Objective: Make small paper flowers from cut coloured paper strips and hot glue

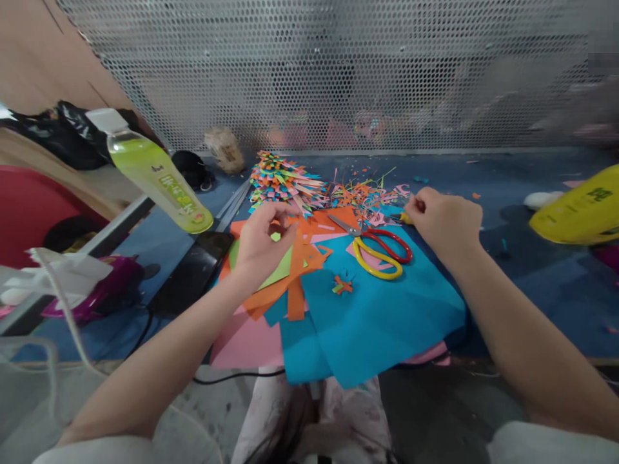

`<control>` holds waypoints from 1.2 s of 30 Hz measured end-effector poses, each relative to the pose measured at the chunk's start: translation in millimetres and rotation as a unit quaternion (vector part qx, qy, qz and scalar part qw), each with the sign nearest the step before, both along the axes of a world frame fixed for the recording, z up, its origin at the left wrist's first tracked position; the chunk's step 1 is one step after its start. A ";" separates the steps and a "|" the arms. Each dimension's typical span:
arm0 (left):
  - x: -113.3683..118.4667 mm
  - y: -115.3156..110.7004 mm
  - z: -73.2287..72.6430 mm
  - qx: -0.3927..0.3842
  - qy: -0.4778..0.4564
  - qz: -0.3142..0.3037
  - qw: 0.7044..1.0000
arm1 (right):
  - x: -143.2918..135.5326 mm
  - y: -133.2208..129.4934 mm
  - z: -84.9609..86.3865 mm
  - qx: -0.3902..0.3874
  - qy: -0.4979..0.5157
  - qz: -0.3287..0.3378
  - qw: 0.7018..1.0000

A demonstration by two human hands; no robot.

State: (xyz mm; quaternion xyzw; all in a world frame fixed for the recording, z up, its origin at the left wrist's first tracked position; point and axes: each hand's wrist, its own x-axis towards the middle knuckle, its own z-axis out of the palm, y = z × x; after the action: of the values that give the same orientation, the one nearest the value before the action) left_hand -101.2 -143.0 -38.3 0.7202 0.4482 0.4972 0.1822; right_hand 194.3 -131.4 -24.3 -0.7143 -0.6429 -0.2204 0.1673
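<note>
My left hand [268, 238] is over the orange paper [296, 299] and green paper, its fingers curled towards the thumb; what they hold, if anything, is too small to tell. My right hand [445, 222] is closed on a small yellow-handled tool [405, 219] at the right edge of the blue paper [382, 322]. Between my hands lie scissors [356, 233] with one red and one yellow handle. A small orange and green paper piece [342, 285] rests on the blue paper. Behind are a cone-shaped stack of coloured paper strips [285, 183] and loose paper scraps [362, 196].
A green drink bottle [157, 174] and a black phone [193, 274] are on the left. At the right lies a yellow bottle [580, 206] beside a white object. A perforated metal panel [338, 77] stands behind the blue table [503, 303].
</note>
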 end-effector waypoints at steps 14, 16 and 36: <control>-13.0 3.8 -8.8 -0.108 0.433 0.009 0.895 | -1.9 5.8 -14.6 -0.011 -0.028 0.181 0.983; -14.2 3.4 -8.5 -0.133 0.463 0.049 0.875 | -2.9 3.8 -13.3 -0.006 -0.017 0.200 0.980; -2.9 -12.5 1.1 -0.185 0.564 0.197 0.781 | -17.6 -0.1 -18.5 -0.082 0.004 0.158 0.984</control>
State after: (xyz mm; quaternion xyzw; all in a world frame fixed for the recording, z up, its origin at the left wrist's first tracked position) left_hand -104.2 -155.6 -37.2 0.7206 0.6863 -0.0650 -0.0751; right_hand 176.7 -131.5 -42.8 -0.6158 -0.7629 -0.1348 0.1436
